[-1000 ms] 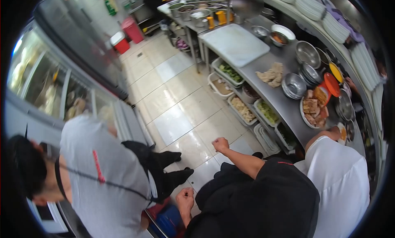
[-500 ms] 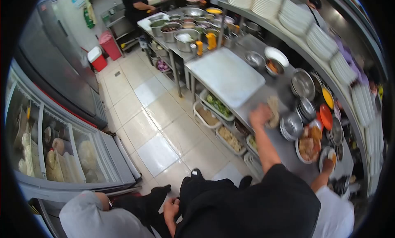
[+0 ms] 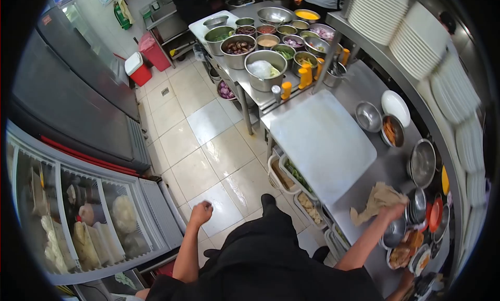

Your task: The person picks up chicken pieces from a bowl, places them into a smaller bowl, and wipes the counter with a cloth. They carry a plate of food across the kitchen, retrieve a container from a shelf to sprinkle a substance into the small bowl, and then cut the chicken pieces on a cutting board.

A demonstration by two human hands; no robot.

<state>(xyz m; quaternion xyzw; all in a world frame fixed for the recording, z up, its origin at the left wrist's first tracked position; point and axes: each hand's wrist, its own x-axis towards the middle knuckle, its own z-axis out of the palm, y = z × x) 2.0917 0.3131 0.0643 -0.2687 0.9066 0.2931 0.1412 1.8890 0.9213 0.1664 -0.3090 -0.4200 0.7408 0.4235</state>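
At the lower right of the frame the right hand (image 3: 391,212) rests on the edge of a crumpled beige cloth (image 3: 376,199) that lies in soft folds on the brushed stainless-steel counter (image 3: 364,87); its fingers are curled down onto the cloth's right corner, though whether they actually pinch it I cannot tell. Just to the right of that hand stands a stack of small shiny round steel bowls (image 3: 416,210), too tightly nested to count, and a single similar bowl (image 3: 394,231) sits just below the hand. The left hand (image 3: 200,213), at lower centre, hangs over the glossy pale floor tiles (image 3: 200,129) with its fingers folded into a loose fist, holding nothing. Above the cloth lies one large white rectangular plastic cutting board (image 3: 323,145), smooth and flat with rounded corners. Beyond it, toward the right edge, are one white oval ceramic dish (image 3: 397,107) and three separate round steel bowls, the largest (image 3: 422,163) nearest the cloth. Two orange plastic squeeze bottles (image 3: 305,75) stand side by side at upper centre, with a third one apart to their lower left. A red plastic bin with a white lid (image 3: 136,69) stands at upper left.
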